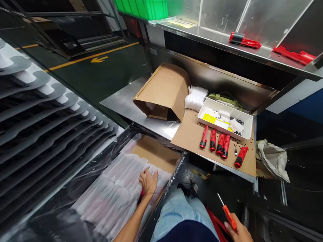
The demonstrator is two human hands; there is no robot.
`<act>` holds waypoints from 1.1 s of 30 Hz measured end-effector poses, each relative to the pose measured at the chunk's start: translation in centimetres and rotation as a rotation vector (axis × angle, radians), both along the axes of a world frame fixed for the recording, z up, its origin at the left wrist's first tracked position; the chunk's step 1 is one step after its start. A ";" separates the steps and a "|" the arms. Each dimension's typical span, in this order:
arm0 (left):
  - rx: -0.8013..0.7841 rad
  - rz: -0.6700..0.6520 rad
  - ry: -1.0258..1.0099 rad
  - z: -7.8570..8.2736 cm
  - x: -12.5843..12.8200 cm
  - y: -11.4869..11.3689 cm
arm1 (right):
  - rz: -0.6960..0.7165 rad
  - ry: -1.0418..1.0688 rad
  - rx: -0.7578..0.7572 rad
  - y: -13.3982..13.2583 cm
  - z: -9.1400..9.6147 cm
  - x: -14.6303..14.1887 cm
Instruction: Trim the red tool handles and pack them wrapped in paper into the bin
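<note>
Over my lap, head view: my left hand lies on a stack of white sleeved sheets in a plastic-lined carton. One red part shows just under the palm, mostly hidden, so its long axis cannot be read. The fingers curl down into the stack; I cannot tell whether they grasp the red part. My right hand is clenched around one orange-handled screwdriver, its shaft pointing up and left, toward the left hand, which is well apart from it.

Beyond, on the steel table, one cardboard sheet carries five red tool housings, long axes running roughly toward me, and one white tray holding loose black screws, too many to count. Of the two hands, the right lies nearer the rightmost housing. One cardboard box lies on its side. Two red parts sit on the shelf above.
</note>
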State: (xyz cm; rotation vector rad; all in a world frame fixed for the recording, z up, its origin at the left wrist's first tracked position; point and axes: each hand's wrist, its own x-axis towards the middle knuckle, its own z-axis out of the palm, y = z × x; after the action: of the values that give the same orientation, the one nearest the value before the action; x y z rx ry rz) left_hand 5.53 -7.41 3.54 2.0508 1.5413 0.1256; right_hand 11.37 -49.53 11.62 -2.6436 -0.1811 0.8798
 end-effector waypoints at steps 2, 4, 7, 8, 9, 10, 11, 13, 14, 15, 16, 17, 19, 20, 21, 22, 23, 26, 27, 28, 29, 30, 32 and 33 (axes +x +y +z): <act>0.057 -0.183 -0.146 2.2 5.7 -1.7 | -0.034 0.018 0.039 -0.4 0.1 0.4; 0.081 -0.349 -0.263 4.1 12.1 -4.2 | -0.050 0.061 0.071 -0.6 0.4 0.9; 0.079 -0.460 -0.334 5.9 20.7 -8.0 | -0.035 0.106 0.119 -0.6 1.0 1.3; 0.068 -0.462 -0.334 6.2 22.8 -9.0 | -0.045 0.071 0.136 -0.5 1.2 1.3; 0.054 -0.460 -0.329 6.3 24.4 -9.8 | -0.066 0.011 0.151 -0.4 1.4 1.2; 0.038 -0.457 -0.326 6.3 25.6 -10.3 | -0.098 -0.063 0.159 -0.4 1.6 1.0; 0.022 -0.455 -0.326 6.2 26.3 -10.6 | -0.133 -0.133 0.161 -0.4 1.8 0.8; -0.014 -0.459 -0.348 6.1 26.9 -10.7 | -0.182 -0.213 0.156 -0.5 2.3 0.3; -0.038 -0.462 -0.369 6.1 26.8 -10.6 | -0.198 -0.234 0.155 -0.6 2.6 0.1; -0.068 -0.465 -0.395 6.2 26.6 -10.4 | -0.213 -0.250 0.157 -0.7 3.0 -0.2; -0.107 -0.470 -0.425 6.5 26.2 -10.1 | -0.224 -0.263 0.164 -0.9 3.4 -0.3; -0.153 -0.476 -0.459 6.9 25.6 -9.9 | -0.234 -0.276 0.173 -1.2 3.8 -0.5; -0.272 -0.490 -0.530 7.9 23.7 -9.4 | -0.253 -0.294 0.177 -1.8 4.8 -0.7; -0.343 -0.496 -0.562 8.5 22.4 -9.2 | -0.253 -0.292 0.167 -2.1 5.4 -0.8; -0.427 -0.501 -0.583 9.0 20.7 -9.1 | -0.242 -0.279 0.146 -2.4 6.0 -0.9; -0.523 -0.509 -0.597 9.5 18.8 -9.2 | -0.212 -0.245 0.116 -2.7 6.6 -1.0; -0.636 -0.524 -0.595 9.8 16.9 -9.4 | -0.165 -0.195 0.079 -3.0 7.2 -1.0; -1.007 -0.572 -0.456 9.8 11.5 -10.9 | 0.031 -0.019 -0.071 -2.8 9.0 -1.3; -1.108 -0.580 -0.392 9.4 10.2 -11.6 | 0.090 0.012 -0.117 -2.4 9.5 -1.4; -1.187 -0.584 -0.331 8.9 9.2 -12.4 | 0.143 0.021 -0.148 -1.9 10.0 -1.5; -1.246 -0.588 -0.278 8.3 8.5 -13.2 | 0.187 0.014 -0.164 -1.2 10.4 -1.6; -1.282 -0.594 -0.236 7.7 8.0 -14.0 | 0.222 0.000 -0.171 -0.4 10.8 -1.6; -1.294 -0.621 -0.178 6.4 7.5 -15.1 | 0.246 -0.036 -0.204 1.2 11.8 -1.4; -1.271 -0.645 -0.159 5.9 7.3 -15.3 | 0.251 -0.039 -0.232 1.9 12.2 -1.2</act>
State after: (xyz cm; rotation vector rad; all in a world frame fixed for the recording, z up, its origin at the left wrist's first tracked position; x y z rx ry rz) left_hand 12.81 -22.75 9.46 1.2835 0.4750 -0.7255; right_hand 10.18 -47.61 23.84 -2.8991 -0.4541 0.9805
